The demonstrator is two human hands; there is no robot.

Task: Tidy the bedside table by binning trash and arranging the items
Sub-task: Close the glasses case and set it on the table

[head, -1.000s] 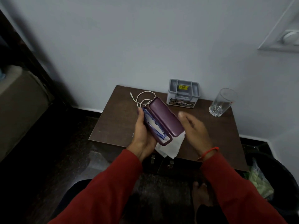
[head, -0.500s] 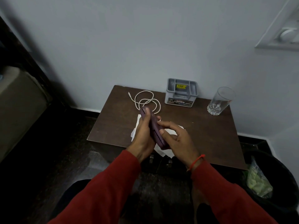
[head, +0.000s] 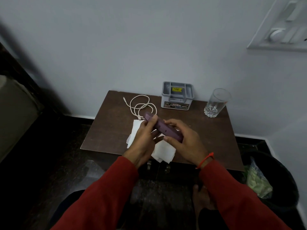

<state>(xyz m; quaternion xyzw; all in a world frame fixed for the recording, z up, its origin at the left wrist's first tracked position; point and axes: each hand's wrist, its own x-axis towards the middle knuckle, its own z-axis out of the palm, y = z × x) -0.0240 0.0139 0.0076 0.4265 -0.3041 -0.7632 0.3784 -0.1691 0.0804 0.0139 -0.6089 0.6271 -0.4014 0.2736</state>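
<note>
A purple glasses case (head: 162,127), closed, is held above the brown bedside table (head: 106,130) by both hands. My left hand (head: 142,141) grips its far end and underside, and my right hand (head: 184,140) wraps its near end. White tissue paper (head: 164,152) lies crumpled on the table under my hands. A white cable (head: 141,105) lies coiled behind the case. A grey organiser box (head: 177,96) stands at the back by the wall. An empty clear glass (head: 216,102) stands at the back right.
A black bin (head: 279,185) with a greenish bag inside stands on the floor to the right of the table. A switch panel (head: 282,25) is on the wall at top right. A bed edge (head: 15,110) lies on the left. My bare foot (head: 201,198) rests on the dark floor below.
The purple case, open a second ago in my left hand, is now shut. My right hand came in from the right and closed on its near end.
</note>
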